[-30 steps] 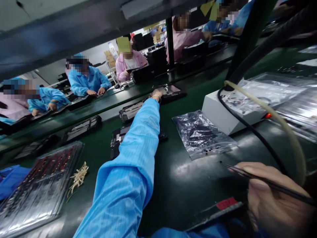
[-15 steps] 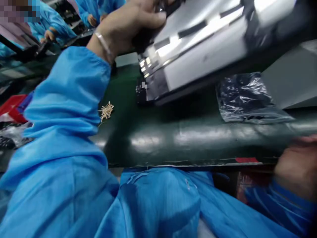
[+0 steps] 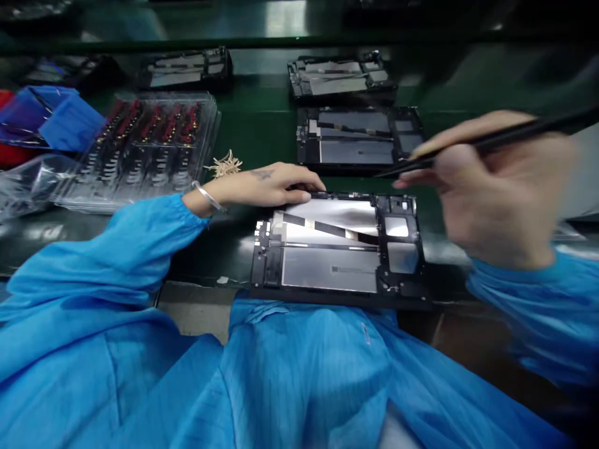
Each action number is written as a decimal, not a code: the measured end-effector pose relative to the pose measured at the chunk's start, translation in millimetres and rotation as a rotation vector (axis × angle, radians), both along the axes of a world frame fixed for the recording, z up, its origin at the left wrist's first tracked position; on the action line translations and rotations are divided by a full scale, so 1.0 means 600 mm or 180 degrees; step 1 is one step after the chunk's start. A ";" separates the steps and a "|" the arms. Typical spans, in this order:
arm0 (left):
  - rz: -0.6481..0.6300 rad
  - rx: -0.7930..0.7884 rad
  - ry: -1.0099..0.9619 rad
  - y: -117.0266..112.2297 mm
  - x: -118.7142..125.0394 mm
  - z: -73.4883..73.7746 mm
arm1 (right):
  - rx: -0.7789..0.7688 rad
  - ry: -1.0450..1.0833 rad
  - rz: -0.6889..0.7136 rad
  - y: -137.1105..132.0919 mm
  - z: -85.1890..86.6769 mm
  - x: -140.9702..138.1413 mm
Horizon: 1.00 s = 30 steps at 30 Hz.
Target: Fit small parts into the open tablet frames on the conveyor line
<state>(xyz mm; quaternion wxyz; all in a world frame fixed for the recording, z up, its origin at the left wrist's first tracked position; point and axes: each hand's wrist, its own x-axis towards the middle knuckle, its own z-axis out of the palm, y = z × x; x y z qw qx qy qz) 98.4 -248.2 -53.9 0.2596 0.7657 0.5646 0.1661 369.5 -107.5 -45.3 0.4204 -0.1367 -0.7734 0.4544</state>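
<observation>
An opened tablet [image 3: 330, 268] lies in front of me at the bench's near edge, its silver battery panels and a slanting dark ribbon cable facing up. At its far left edge, my left hand [image 3: 269, 186] grips the rim, thumb on the near side and fingers partly hidden beyond. Raised over the tablet's right side, my right hand [image 3: 500, 187] is closed around black tweezers [image 3: 421, 163], whose tips point left. The right hand is blurred by motion.
Behind the tablet lies another opened tablet [image 3: 355, 140], with more stacked farther back [image 3: 341, 78]. Clear plastic trays [image 3: 140, 149] of small red and black parts stand at left, near a blue bin [image 3: 70, 121]. A small pile of pale strips [image 3: 226, 164] lies by my left wrist.
The tablet, tilted in the air before, now lies flat on the bench. My right hand has risen from the lower right with tweezers in it. The view has shifted.
</observation>
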 end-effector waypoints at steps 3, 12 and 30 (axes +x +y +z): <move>0.0317 0.0412 0.0088 -0.025 0.026 -0.019 | 0.0126 -0.0321 0.0219 -0.009 -0.009 -0.057; 0.0588 0.0638 0.0214 -0.034 0.044 -0.051 | 0.0151 -0.1188 0.0154 -0.011 -0.024 -0.048; 0.0600 0.0570 0.0214 -0.036 0.049 -0.037 | 0.0409 -0.1381 0.0210 -0.013 -0.017 -0.052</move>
